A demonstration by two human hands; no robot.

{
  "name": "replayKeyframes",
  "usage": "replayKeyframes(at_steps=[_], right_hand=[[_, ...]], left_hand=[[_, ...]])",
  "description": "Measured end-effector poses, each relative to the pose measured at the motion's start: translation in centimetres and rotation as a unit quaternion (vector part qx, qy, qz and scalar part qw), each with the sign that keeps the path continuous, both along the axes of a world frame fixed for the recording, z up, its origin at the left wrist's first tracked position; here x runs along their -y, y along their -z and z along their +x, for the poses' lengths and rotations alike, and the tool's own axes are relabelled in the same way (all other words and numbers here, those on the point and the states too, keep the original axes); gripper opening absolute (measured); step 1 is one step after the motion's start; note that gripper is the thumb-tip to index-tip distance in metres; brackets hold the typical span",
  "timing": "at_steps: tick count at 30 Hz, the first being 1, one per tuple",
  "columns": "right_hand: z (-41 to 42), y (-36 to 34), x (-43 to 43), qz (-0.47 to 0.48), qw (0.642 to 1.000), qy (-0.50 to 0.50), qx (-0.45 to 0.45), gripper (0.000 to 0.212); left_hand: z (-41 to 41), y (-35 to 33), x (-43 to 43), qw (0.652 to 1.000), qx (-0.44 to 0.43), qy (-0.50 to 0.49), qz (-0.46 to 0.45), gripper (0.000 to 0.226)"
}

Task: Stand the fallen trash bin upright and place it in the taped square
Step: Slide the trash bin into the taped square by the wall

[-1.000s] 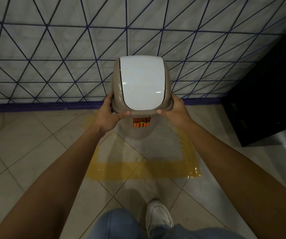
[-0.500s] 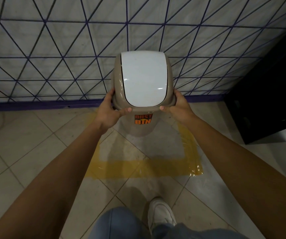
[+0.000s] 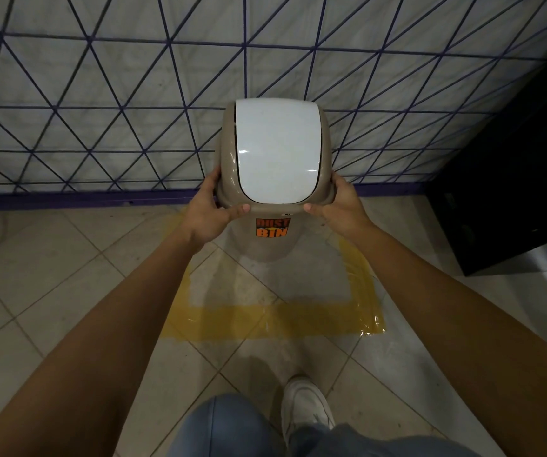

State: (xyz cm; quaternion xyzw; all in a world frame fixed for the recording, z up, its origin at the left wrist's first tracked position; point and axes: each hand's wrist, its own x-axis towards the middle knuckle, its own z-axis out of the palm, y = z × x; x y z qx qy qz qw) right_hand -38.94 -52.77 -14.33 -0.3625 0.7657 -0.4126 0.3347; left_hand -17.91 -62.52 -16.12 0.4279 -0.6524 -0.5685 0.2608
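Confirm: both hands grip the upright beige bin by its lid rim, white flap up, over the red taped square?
Not quite: the taped square is yellow, as the head view shows. The rest holds: left hand and right hand grip the upright beige bin at its lid rim, white flap up.

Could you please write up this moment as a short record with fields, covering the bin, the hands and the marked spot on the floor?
bin: beige plastic trash bin with white swing lid, upright, orange DUST BIN sticker facing the camera
left hand: left hand gripping the lid rim's left side
right hand: right hand gripping the right side
target: yellow taped square on the tiled floor; bin base inside its far part
contact with floor: cannot tell
behind: white wall with blue triangle lines
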Motion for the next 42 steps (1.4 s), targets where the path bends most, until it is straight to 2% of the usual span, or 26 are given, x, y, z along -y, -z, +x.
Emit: replayKeyframes(at_steps=[3,6,32,42], right_hand=[[0.1,-0.4,0.0,-0.005,0.998,-0.002,-0.056,0.094],[0.3,-0.6,0.1,-0.011,0.997,-0.013,-0.069,0.101],[-0.3,-0.5,0.5,0.001,0.996,-0.025,-0.083,0.101],[-0.1,-0.9,-1.1,0.023,0.993,-0.004,-0.117,0.095]], left_hand=[[-0.2,-0.2,-0.4,0.999,0.017,-0.022,-0.034,0.09],[-0.4,-0.3,-0.7,0.997,0.031,-0.041,-0.054,0.09],[-1.1,-0.8,-0.9,0.995,0.079,-0.057,-0.03,0.095],[-0.9,-1.5,-2.1,0.971,0.162,-0.123,-0.125,0.089]])
